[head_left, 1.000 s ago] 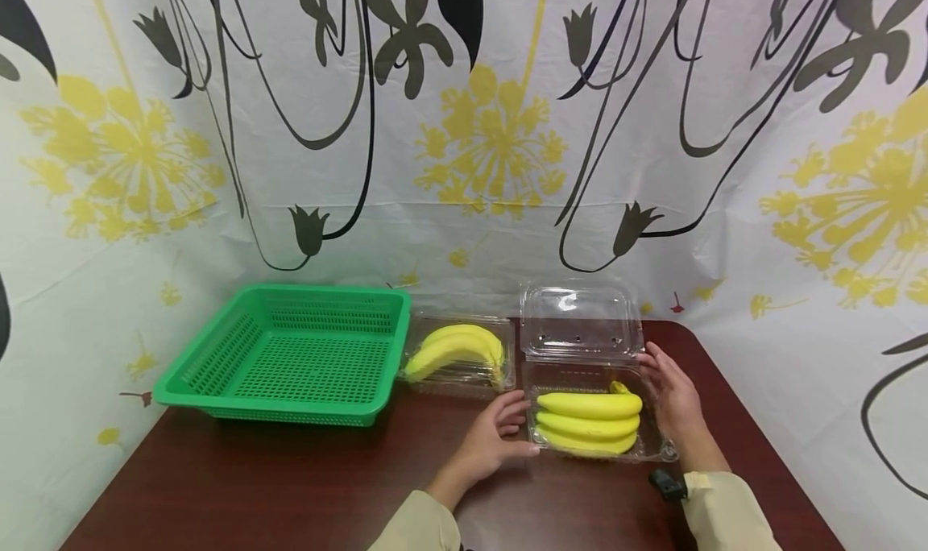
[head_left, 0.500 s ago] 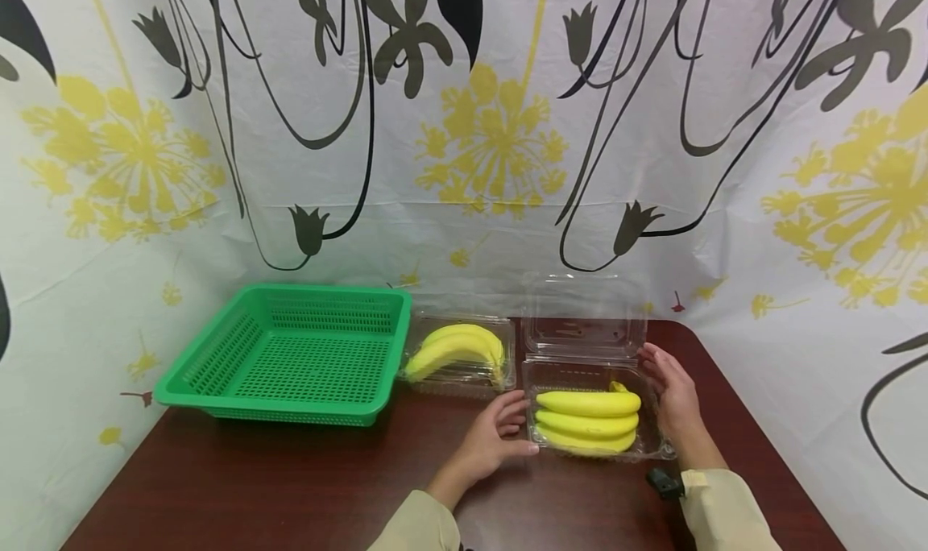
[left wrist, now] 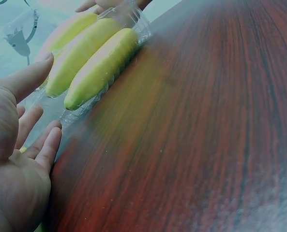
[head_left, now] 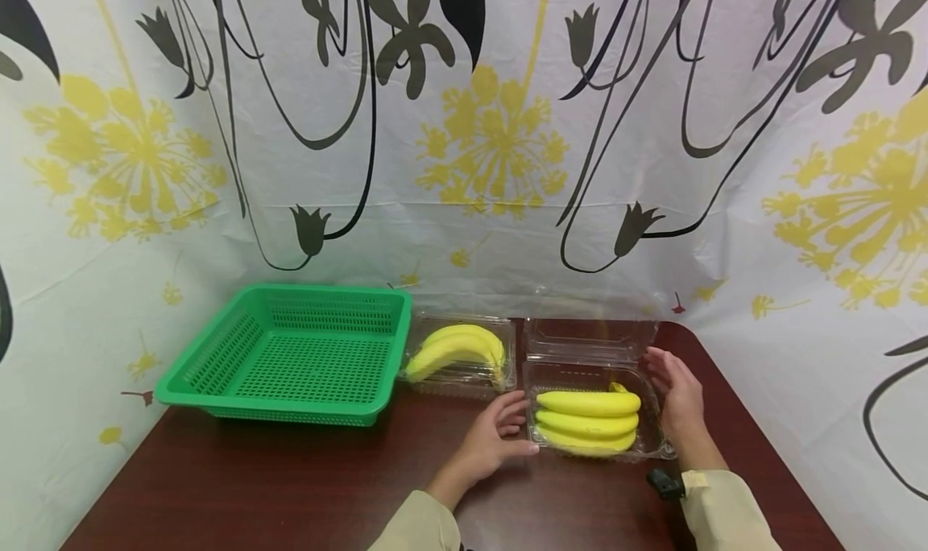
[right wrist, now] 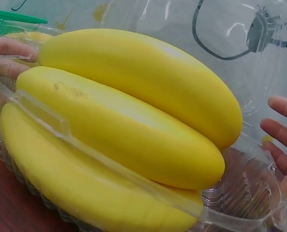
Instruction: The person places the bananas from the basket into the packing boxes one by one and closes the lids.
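A clear plastic clamshell container (head_left: 652,446) sits on the right of the table with its lid (head_left: 587,337) raised at the back. Inside lies a bunch of yellow bananas (head_left: 589,426), side by side. At the container's left side is my left hand (head_left: 484,442), fingers loosely extended, thumb near the front left corner. My right hand (head_left: 681,402) stands along the right side, its fingertips by the lid hinge. In the right wrist view, the right fingers (right wrist: 281,130) are spread beside the container wall; whether they touch it I cannot tell.
A green perforated basket (head_left: 387,345) stands at the back left. Between it and the open container is another clear container (head_left: 420,386) with bananas (head_left: 460,350) in it. A patterned cloth (head_left: 464,172) hangs behind the dark wooden table (head_left: 290,486).
The raised lid has shifted its lean, and its right edge now appears farther right. My right hand has barely moved; my left hand and the bananas look the same.
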`<move>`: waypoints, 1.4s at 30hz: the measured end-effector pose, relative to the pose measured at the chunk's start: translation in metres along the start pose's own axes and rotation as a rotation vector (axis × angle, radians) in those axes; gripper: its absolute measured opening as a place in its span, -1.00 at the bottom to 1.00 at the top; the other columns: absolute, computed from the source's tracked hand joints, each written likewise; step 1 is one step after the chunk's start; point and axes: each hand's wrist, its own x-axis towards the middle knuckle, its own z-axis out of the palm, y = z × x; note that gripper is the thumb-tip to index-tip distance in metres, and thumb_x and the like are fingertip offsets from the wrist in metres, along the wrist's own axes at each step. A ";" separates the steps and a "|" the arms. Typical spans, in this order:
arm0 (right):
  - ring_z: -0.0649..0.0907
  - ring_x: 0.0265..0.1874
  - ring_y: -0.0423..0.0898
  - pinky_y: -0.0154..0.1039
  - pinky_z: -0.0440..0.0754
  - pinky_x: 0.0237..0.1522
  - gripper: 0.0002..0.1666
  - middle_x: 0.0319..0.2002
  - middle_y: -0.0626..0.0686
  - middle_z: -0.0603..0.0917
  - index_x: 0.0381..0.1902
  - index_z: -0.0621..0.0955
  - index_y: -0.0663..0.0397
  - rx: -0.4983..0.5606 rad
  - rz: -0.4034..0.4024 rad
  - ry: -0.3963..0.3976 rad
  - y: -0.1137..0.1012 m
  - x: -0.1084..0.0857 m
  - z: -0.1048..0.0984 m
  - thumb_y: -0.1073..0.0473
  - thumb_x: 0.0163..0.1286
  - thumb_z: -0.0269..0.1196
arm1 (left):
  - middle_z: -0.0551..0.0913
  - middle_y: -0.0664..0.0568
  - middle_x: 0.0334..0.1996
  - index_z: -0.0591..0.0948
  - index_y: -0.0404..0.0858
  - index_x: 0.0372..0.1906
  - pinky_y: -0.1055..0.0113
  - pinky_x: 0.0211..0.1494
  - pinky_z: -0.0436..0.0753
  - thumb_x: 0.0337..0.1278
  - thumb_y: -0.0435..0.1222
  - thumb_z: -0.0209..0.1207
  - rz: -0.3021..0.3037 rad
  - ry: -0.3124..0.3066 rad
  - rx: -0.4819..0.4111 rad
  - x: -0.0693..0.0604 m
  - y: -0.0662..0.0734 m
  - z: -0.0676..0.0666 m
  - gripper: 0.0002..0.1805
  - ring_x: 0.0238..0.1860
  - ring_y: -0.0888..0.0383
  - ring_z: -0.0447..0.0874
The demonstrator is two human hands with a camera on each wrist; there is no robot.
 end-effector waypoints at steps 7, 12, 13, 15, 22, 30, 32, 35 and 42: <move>0.56 -0.10 -0.08 -0.35 0.47 -0.05 -0.38 -0.22 -0.09 0.68 0.13 0.58 0.28 0.081 0.007 0.053 -0.001 -0.001 -0.002 -0.15 0.53 -0.03 | 0.50 -0.15 0.25 0.32 -0.30 0.40 0.01 0.23 0.45 -0.02 -0.48 0.39 -0.001 0.009 0.004 -0.002 0.002 0.001 -0.18 0.15 -0.12 0.50; 0.62 -0.14 -0.08 -0.33 0.54 -0.06 -0.40 -0.25 -0.07 0.71 0.09 0.59 0.34 0.149 0.001 0.052 -0.001 -0.002 -0.004 -0.11 0.54 -0.02 | 0.52 -0.18 0.20 0.32 -0.31 0.39 0.04 0.22 0.46 -0.02 -0.46 0.40 -0.002 0.016 0.013 -0.001 0.001 0.003 -0.19 0.14 -0.11 0.51; 0.62 -0.14 -0.08 -0.33 0.55 -0.07 -0.41 -0.25 -0.07 0.72 0.08 0.60 0.34 0.153 0.001 0.052 -0.001 -0.002 -0.004 -0.10 0.54 -0.01 | 0.53 -0.18 0.19 0.32 -0.31 0.39 0.05 0.22 0.46 -0.02 -0.46 0.40 -0.003 0.017 0.016 -0.001 0.001 0.003 -0.19 0.14 -0.10 0.51; 0.63 -0.16 -0.09 -0.34 0.56 -0.08 -0.42 -0.25 -0.07 0.72 0.06 0.62 0.33 0.165 0.002 0.055 -0.002 -0.002 -0.004 -0.10 0.53 0.00 | 0.54 -0.18 0.16 0.33 -0.31 0.39 0.06 0.21 0.47 -0.02 -0.46 0.40 -0.006 0.022 0.023 -0.001 0.001 0.003 -0.19 0.12 -0.09 0.52; 0.62 -0.29 -0.12 -0.35 0.57 -0.18 -0.47 -0.34 -0.03 0.71 -0.11 0.69 0.30 0.216 -0.013 0.073 -0.004 -0.003 -0.005 -0.07 0.52 0.04 | 0.59 -0.15 0.03 0.34 -0.30 0.38 0.07 0.18 0.49 -0.03 -0.46 0.41 -0.013 0.038 0.027 0.000 0.000 0.004 -0.19 0.06 -0.09 0.54; 0.68 -0.35 -0.13 -0.34 0.62 -0.22 -0.53 -0.41 -0.01 0.73 -0.33 0.73 0.18 0.308 -0.004 0.044 -0.004 -0.003 -0.010 -0.03 0.52 0.06 | 0.61 -0.16 -0.02 0.35 -0.30 0.37 0.08 0.17 0.50 -0.02 -0.44 0.40 -0.003 0.051 0.008 -0.001 -0.002 0.004 -0.22 0.04 -0.12 0.55; 0.67 -0.37 -0.15 -0.34 0.63 -0.21 -0.58 -0.41 -0.07 0.71 -0.38 0.72 0.09 0.336 0.030 0.052 -0.005 -0.003 -0.011 -0.03 0.50 0.09 | 0.61 -0.16 -0.04 0.35 -0.30 0.37 0.09 0.15 0.51 -0.02 -0.44 0.40 0.005 0.056 0.010 -0.001 -0.003 0.004 -0.22 0.02 -0.12 0.56; 0.63 -0.37 -0.21 -0.36 0.61 -0.20 -0.62 -0.41 -0.13 0.65 -0.43 0.70 -0.03 0.333 0.086 0.074 -0.007 -0.005 -0.012 -0.08 0.46 0.13 | 0.62 -0.16 -0.06 0.36 -0.31 0.36 0.10 0.14 0.53 -0.03 -0.44 0.40 0.012 0.064 0.008 -0.001 -0.004 0.004 -0.22 0.01 -0.11 0.57; 0.57 -0.44 -0.27 -0.42 0.53 -0.31 -0.54 -0.48 -0.15 0.65 -0.45 0.73 -0.06 0.296 0.093 -0.012 -0.008 -0.010 -0.016 -0.07 0.52 0.03 | 0.61 -0.18 -0.07 0.39 -0.31 0.33 0.09 0.07 0.57 -0.01 -0.46 0.39 0.030 0.103 0.005 -0.003 -0.005 0.004 -0.27 -0.03 -0.17 0.57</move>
